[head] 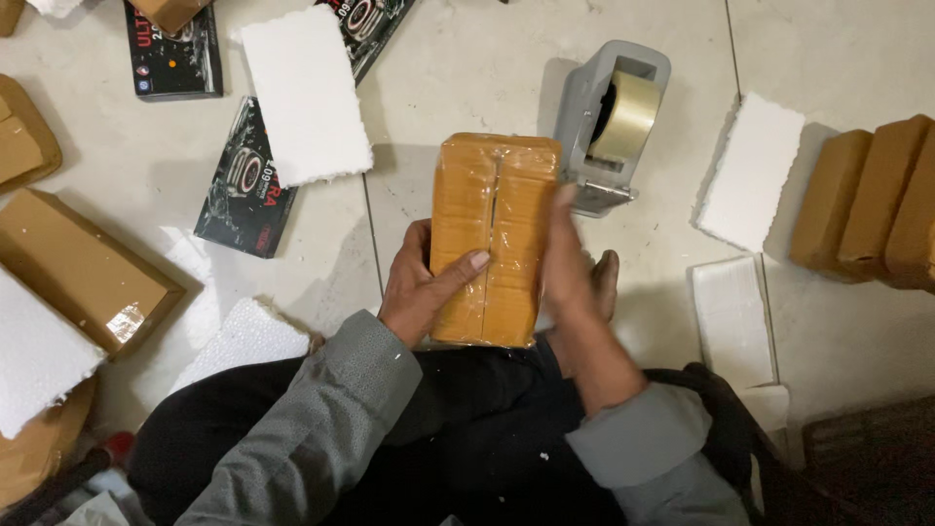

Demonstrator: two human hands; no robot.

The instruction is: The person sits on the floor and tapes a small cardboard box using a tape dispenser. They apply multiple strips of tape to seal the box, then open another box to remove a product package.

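Two hands on one brown cardboard box (495,239), which sits upright in front of the person's lap, wrapped in shiny clear tape with a seam down the middle of its face. Going left to right with that box as the anchor: far left of it there's an open flat cardboard carton (83,268) with a glossy tape patch, then a dark printed product box (245,185) lying on the tile, and a rough-edged white foam slab (305,93) up and left of the box. Left hand (424,282) is wrapped around the box's left edge, fingers behind, thumb pressed flat across the front, so a proper grasp. Right hand (568,258) lies open and flat along the box's right side, a bit motion-blurred, palm touching it rather than clenching. Just right of the box's top corner stands a grey tape dispenser (612,122) with a yellowish roll. Further right, another crumbly foam piece (752,170), then a row of taped brown packages (877,200).
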